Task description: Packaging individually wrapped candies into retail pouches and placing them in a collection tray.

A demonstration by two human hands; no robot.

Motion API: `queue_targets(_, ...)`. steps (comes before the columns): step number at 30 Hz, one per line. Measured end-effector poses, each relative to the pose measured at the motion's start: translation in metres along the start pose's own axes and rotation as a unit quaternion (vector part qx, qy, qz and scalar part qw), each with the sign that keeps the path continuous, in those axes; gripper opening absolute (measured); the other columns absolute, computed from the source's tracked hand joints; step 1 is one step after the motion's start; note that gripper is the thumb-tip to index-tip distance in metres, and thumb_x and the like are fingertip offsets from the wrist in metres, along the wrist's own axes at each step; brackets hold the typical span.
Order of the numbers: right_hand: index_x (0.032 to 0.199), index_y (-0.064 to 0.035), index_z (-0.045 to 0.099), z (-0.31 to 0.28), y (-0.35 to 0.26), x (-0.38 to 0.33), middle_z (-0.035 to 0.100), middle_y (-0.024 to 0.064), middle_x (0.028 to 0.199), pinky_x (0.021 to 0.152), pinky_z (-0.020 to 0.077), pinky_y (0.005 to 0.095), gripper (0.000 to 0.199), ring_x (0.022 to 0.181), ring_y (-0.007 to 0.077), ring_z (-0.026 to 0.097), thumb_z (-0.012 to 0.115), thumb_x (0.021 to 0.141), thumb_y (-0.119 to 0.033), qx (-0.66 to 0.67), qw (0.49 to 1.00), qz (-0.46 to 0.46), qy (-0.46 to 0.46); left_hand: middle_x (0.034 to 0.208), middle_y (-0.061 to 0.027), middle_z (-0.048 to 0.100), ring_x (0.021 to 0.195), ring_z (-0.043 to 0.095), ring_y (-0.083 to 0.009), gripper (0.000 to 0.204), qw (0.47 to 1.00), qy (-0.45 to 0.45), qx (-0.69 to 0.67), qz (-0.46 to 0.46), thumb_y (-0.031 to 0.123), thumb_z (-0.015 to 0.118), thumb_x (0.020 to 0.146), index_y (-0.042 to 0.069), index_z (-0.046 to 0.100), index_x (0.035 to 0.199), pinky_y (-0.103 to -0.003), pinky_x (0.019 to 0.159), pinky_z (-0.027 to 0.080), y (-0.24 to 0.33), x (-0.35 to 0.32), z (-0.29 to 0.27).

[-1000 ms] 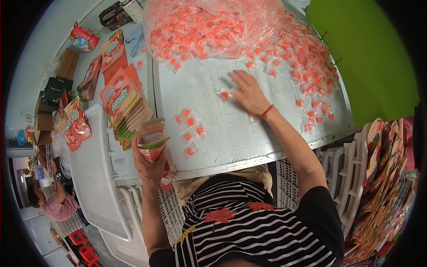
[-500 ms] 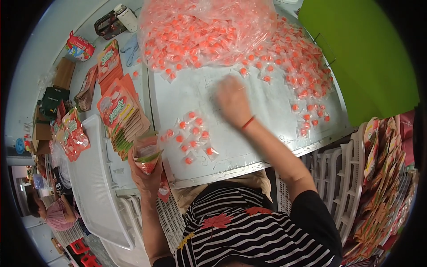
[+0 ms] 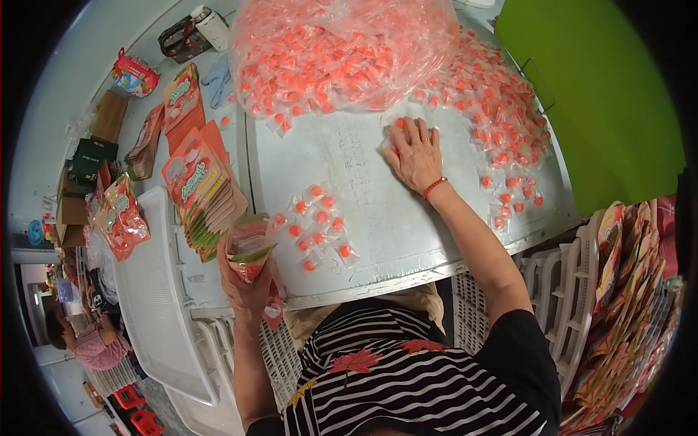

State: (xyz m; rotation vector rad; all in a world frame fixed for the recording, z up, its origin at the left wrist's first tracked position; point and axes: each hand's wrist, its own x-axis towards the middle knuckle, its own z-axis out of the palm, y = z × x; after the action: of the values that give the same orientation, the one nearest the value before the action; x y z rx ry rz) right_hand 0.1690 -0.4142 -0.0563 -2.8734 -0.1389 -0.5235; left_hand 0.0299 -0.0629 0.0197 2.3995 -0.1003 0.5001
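My left hand (image 3: 247, 289) is closed around an open printed pouch (image 3: 249, 251), its mouth facing up, near the table's front left. Right of the pouch lies a loose cluster of orange candies in clear wrappers (image 3: 318, 231). My right hand (image 3: 414, 155) is palm down on the metal table (image 3: 363, 270), fingers spread over a wrapped candy (image 3: 399, 123) that shows beside the index finger. Anything more under the palm is hidden. Beyond that hand rests a large clear plastic bag (image 3: 342, 58) full of the same candies, with a heap of them (image 3: 502, 109) to its right.
Stacked flat pouches (image 3: 196, 174) lie left of the table seam, beside a white plastic tray (image 3: 149, 291). A green panel (image 3: 589, 94) borders the right side. White crates (image 3: 560, 298) and many pouches (image 3: 632, 291) stand at lower right. A person (image 3: 94, 341) is far left.
My right hand has moved right and slightly away from me, settling with fingers spread over candies that lay in the open there. My left hand keeps the pouch almost in place.
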Motion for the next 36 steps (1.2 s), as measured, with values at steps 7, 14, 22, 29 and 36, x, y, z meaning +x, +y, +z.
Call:
queue_targets(7, 0.123, -0.0012, 0.053, -0.033, 0.092, -0.017, 0.056, 0.0208, 0.120, 0.097, 0.0428, 0.0382, 0.033, 0.111, 0.0324, 0.055, 0.050, 0.093, -0.016, 0.468, 0.857, 0.175, 0.128, 0.118, -0.0191, 0.055, 0.104, 0.058, -0.0318, 0.077, 1.000, 0.018, 0.011, 0.024, 0.005, 0.078, 0.069, 0.000, 0.037, 0.134, -0.036, 0.090, 0.046, 0.007, 0.006, -0.005)
queue_targets(14, 0.111, -0.0003, 0.060, -0.051, 0.040, -0.061, 0.062, 0.0153, 0.108, 0.091, 0.0463, 0.0381, 0.025, 0.108, 0.0339, 0.055, 0.059, 0.088, -0.010, 0.153, 0.983, -0.035, 0.093, 0.119, -0.0197, 0.055, 0.104, 0.058, -0.0331, 0.078, 1.000, 0.007, 0.001, 0.020, 0.005, 0.078, 0.068, 0.000, 0.037, 0.134, -0.037, 0.090, 0.046, -0.004, -0.004, 0.001)
queue_targets(22, 0.126, -0.0040, 0.051, -0.038, 0.028, -0.077, 0.046, 0.0190, 0.132, 0.103, 0.0356, 0.0441, 0.044, 0.124, 0.0393, 0.042, 0.062, 0.087, -0.022, 0.183, 0.980, 0.009, 0.078, 0.118, -0.0202, 0.055, 0.105, 0.058, -0.0333, 0.079, 0.999, -0.009, -0.028, -0.020, 0.006, 0.077, 0.069, 0.000, 0.036, 0.135, -0.037, 0.091, 0.045, -0.003, -0.001, 0.002)
queue_targets(29, 0.139, -0.0168, 0.043, -0.011, 0.030, -0.004, 0.035, 0.0182, 0.144, 0.108, 0.0237, 0.0547, 0.070, 0.133, 0.0440, 0.028, 0.062, 0.082, -0.053, 0.108, 0.991, -0.077, -0.011, 0.119, -0.0196, 0.055, 0.106, 0.058, -0.0332, 0.078, 0.999, 0.010, -0.028, -0.018, 0.007, 0.078, 0.069, 0.000, 0.037, 0.135, -0.037, 0.091, 0.045, 0.005, -0.001, -0.002)
queue_targets(36, 0.112, -0.0147, 0.062, 0.013, -0.031, -0.003, 0.046, 0.0154, 0.133, 0.098, 0.0337, 0.0538, 0.040, 0.122, 0.0387, 0.042, 0.063, 0.083, -0.042, 0.104, 0.978, -0.180, -0.016, 0.120, -0.0196, 0.054, 0.107, 0.055, -0.0375, 0.080, 0.998, -0.009, 0.067, 0.000, 0.008, 0.080, 0.063, 0.001, 0.040, 0.132, -0.041, 0.092, 0.045, 0.000, 0.000, -0.010)
